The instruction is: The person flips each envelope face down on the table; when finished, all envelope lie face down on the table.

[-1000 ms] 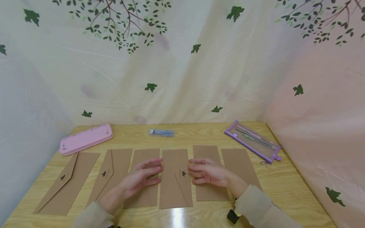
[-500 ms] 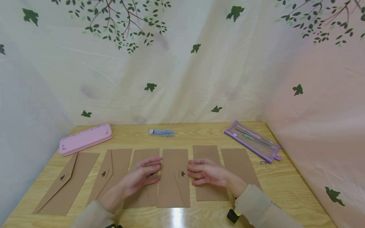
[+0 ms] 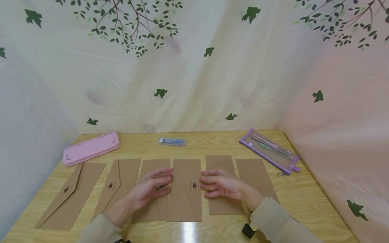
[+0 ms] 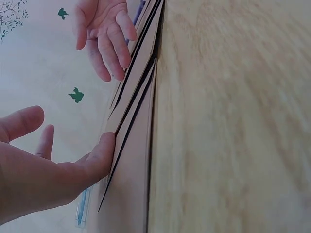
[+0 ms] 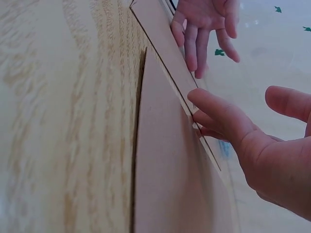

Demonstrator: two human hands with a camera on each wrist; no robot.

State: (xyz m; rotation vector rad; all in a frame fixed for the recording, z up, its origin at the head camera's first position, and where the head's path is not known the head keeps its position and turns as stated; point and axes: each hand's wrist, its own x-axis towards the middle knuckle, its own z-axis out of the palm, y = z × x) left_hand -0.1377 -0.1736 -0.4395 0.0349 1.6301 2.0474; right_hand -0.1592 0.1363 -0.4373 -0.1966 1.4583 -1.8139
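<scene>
Fingers extended, your left hand point(image 3: 151, 189) and right hand point(image 3: 224, 185) flank a crown-stamped brown envelope point(image 3: 182, 204), midway between the left and right edges of the tabletop point(image 3: 313, 209); a pink case point(image 3: 92, 148) lies near the back left corner.

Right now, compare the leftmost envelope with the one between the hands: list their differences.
The leftmost envelope shows its crown print toward its left edge; the middle envelope, toward its right. The leftmost slants in the head view; the middle looks nearly straight between left hand and right hand. Both are brown.
</scene>
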